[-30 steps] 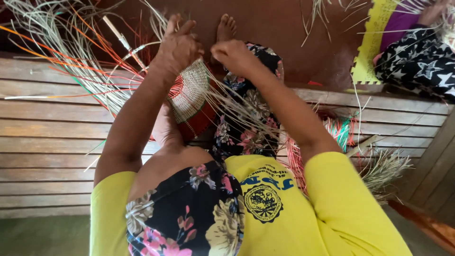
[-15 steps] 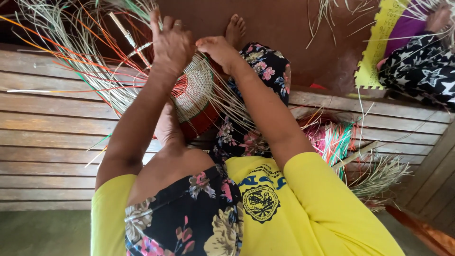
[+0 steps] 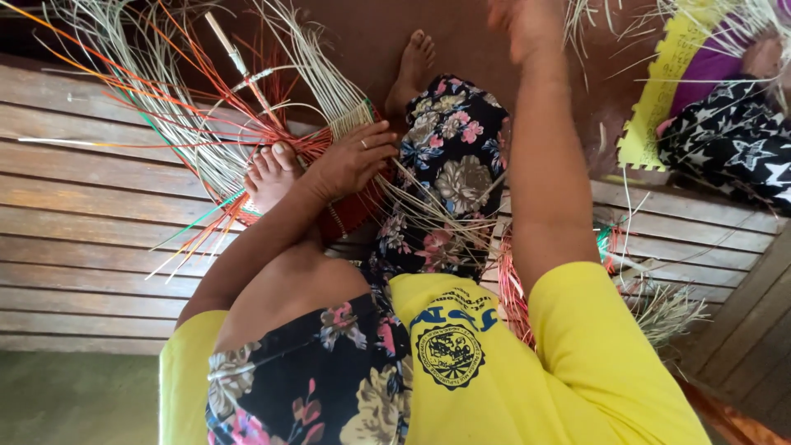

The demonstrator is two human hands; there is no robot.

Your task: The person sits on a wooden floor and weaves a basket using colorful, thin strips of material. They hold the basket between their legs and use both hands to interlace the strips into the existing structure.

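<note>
The left hand presses flat on the weave, strands fanning far-left; the right hand, blurred, grip unclear, is raised far right.

Looks like a home weaving spot, floor-level craft work on a wooden plank floor. Loose pale and orange straw strands fan out over the planks, with a yellow foam mat beyond them and more bundled straw at the planks' far side.
</note>
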